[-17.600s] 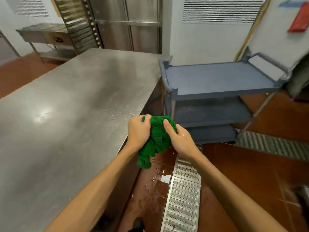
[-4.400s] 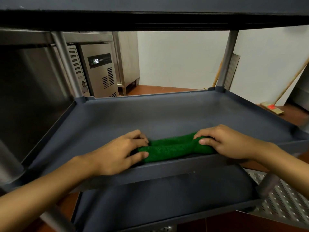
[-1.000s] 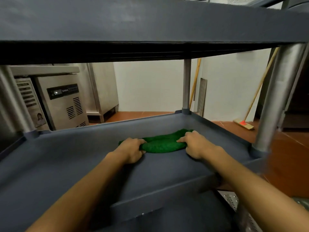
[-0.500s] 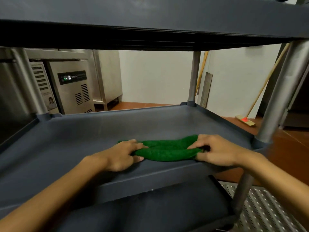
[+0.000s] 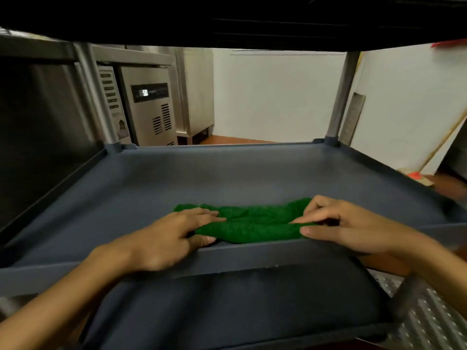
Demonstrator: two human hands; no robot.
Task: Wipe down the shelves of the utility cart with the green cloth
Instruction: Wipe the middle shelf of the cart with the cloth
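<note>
The green cloth (image 5: 252, 224) lies bunched into a long roll on the middle shelf (image 5: 227, 178) of the grey utility cart, close behind its front rim. My left hand (image 5: 171, 236) pinches the cloth's left end, fingers on top and thumb underneath. At the right end, my right hand (image 5: 338, 226) grips the cloth between curled fingers and thumb. The top shelf's dark underside (image 5: 252, 18) hangs overhead, and the bottom shelf (image 5: 240, 306) shows below my forearms.
Metal posts (image 5: 341, 94) stand at the shelf's far corners. A steel fridge unit with a lit display (image 5: 149, 107) is behind on the left, a dark steel panel (image 5: 38, 135) closer left. A broom (image 5: 429, 160) leans on the white wall at right. Perforated floor grating (image 5: 429, 311) lies lower right.
Both hands have dragged the cloth back toward the shelf's front rim, from mid-shelf a second ago. My view has shifted left, and lower under the top shelf.
</note>
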